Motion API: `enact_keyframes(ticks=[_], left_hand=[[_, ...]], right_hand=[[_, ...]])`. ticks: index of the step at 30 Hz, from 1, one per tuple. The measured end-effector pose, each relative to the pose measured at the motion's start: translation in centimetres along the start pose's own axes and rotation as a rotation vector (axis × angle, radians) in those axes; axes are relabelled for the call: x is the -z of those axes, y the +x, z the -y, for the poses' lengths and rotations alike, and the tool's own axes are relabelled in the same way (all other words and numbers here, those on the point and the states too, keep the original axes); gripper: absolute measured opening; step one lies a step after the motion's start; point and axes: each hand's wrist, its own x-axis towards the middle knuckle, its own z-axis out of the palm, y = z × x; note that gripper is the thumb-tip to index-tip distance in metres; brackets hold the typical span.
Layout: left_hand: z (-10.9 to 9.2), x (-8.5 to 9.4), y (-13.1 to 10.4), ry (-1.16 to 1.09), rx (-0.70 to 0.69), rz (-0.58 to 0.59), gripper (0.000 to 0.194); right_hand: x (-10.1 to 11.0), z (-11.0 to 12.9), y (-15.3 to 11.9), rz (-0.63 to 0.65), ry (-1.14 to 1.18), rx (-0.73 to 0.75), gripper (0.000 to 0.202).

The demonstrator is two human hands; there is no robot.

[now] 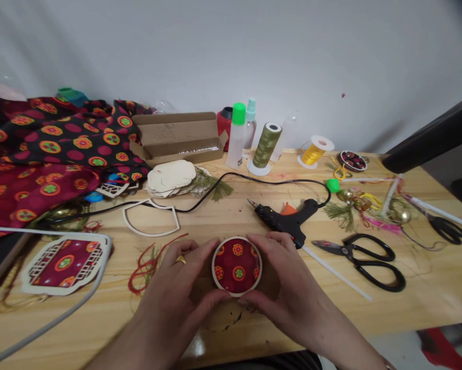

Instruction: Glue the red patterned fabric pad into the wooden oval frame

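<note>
A round fabric-covered disc (237, 265) with a pale rim sits low in the middle of the view, held by its edges between the fingers and thumbs of the left hand (180, 282) and the right hand (287, 280), both curled around it. From the disc, the black glue gun (287, 218) lies at one o'clock and the black-handled scissors (364, 259) at three, with a white stick (336, 272) between. Red cord (146, 270) lies at nine o'clock, a clear bottle (236, 141) with a green cap stands at twelve, and patterned cloth (69, 139) is heaped at ten.
</note>
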Motion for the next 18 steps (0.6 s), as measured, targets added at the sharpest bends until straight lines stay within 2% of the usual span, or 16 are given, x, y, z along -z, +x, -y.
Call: enact_keyframes(ticks=[8,18], left_hand=[[0.16,-0.04,-0.01,0.023,-0.038,-0.009,0.057],[0.67,0.04,0.23,0.084,-0.196,0.012,0.058]], right_hand=[[0.08,0.11,0.05,0.004,0.003,0.003,0.066],[0.04,0.11,0.12,-0.001,0.007,-0.01,0.065]])
